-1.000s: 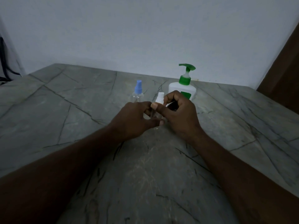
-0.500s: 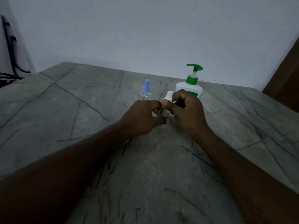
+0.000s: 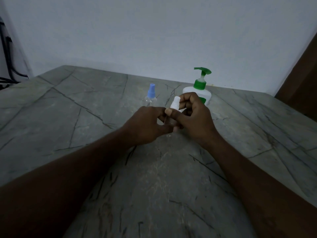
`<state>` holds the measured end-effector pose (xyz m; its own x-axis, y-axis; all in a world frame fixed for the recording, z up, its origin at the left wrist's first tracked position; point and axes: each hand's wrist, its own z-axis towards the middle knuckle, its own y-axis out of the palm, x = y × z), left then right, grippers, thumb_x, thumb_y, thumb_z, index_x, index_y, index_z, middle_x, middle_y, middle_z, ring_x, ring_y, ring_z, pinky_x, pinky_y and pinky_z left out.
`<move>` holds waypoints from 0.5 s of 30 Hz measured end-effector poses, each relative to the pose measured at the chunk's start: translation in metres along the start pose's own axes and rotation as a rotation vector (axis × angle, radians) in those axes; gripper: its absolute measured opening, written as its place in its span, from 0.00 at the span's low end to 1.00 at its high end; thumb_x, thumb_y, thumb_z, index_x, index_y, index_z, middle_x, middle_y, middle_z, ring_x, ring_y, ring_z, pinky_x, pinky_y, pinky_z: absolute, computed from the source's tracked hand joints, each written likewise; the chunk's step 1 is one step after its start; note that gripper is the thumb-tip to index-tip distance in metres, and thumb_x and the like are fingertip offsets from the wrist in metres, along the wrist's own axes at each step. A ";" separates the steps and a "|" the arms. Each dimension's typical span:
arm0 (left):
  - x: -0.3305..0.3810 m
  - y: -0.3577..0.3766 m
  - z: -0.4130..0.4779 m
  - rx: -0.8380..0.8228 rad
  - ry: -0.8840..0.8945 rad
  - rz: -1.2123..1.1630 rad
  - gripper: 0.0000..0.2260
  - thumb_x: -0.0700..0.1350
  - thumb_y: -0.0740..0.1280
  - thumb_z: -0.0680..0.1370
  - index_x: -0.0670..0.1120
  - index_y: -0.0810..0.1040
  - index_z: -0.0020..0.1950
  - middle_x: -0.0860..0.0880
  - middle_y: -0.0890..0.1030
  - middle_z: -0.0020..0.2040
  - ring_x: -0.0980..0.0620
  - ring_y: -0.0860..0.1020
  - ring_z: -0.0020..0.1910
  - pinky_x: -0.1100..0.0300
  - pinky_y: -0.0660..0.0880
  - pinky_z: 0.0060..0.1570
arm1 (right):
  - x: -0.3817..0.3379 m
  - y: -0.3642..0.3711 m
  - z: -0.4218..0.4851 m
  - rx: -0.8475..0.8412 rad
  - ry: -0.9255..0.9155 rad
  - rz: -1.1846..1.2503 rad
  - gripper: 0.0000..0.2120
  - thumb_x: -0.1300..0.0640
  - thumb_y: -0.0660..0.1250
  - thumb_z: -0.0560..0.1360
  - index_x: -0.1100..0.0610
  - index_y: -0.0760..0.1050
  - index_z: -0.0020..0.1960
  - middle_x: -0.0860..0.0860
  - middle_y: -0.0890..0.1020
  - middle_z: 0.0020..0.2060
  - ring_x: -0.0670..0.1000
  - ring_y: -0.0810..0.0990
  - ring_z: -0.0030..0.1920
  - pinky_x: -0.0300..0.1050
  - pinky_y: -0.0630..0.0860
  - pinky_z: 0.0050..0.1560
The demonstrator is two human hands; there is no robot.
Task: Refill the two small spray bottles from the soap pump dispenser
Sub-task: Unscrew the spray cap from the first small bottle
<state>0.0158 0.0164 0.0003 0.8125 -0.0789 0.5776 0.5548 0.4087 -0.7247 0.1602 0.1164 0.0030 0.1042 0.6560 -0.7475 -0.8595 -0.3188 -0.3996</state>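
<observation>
Both hands meet at the middle of the grey stone table [image 3: 85, 121] on a small clear spray bottle with a white top [image 3: 175, 104]. My left hand [image 3: 147, 124] grips the bottle's clear body, which is mostly hidden by the fingers. My right hand [image 3: 193, 115] pinches the white spray top between thumb and fingers. Behind the hands, a second small spray bottle with a blue top [image 3: 151, 95] stands upright. The white soap pump dispenser with a green pump head [image 3: 199, 86] stands to its right, partly behind my right hand.
A pale wall rises behind the table. Dark cables [image 3: 6, 54] hang at the far left edge. A brown wooden surface [image 3: 303, 79] stands at the far right.
The view has shifted slightly. Both hands stay on the white-topped bottle, and the white top now shows a little more above my right thumb.
</observation>
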 end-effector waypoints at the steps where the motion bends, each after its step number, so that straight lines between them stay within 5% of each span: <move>1: 0.000 0.000 0.000 0.000 -0.003 0.005 0.18 0.56 0.75 0.74 0.48 0.83 0.60 0.54 0.85 0.52 0.67 0.78 0.33 0.67 0.69 0.37 | 0.002 -0.002 0.001 -0.025 0.012 0.046 0.18 0.52 0.77 0.74 0.49 0.74 0.59 0.45 0.82 0.48 0.48 0.84 0.48 0.47 0.84 0.45; 6: -0.003 0.000 0.001 0.010 -0.013 0.041 0.14 0.56 0.75 0.74 0.51 0.82 0.55 0.55 0.84 0.50 0.65 0.78 0.35 0.68 0.68 0.36 | 0.005 -0.013 0.001 -0.137 0.035 0.279 0.13 0.59 0.72 0.77 0.49 0.75 0.59 0.51 0.86 0.43 0.58 0.86 0.39 0.51 0.81 0.37; 15: -0.003 0.001 0.000 0.014 0.040 0.044 0.17 0.57 0.75 0.74 0.50 0.82 0.59 0.56 0.85 0.50 0.75 0.76 0.36 0.72 0.65 0.35 | 0.003 0.002 -0.001 0.038 -0.041 0.008 0.14 0.47 0.78 0.73 0.45 0.72 0.47 0.44 0.79 0.42 0.47 0.79 0.39 0.46 0.82 0.39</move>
<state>0.0141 0.0170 -0.0024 0.8428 -0.0970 0.5294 0.5160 0.4254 -0.7435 0.1593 0.1174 -0.0003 0.0772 0.6814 -0.7279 -0.8787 -0.2985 -0.3726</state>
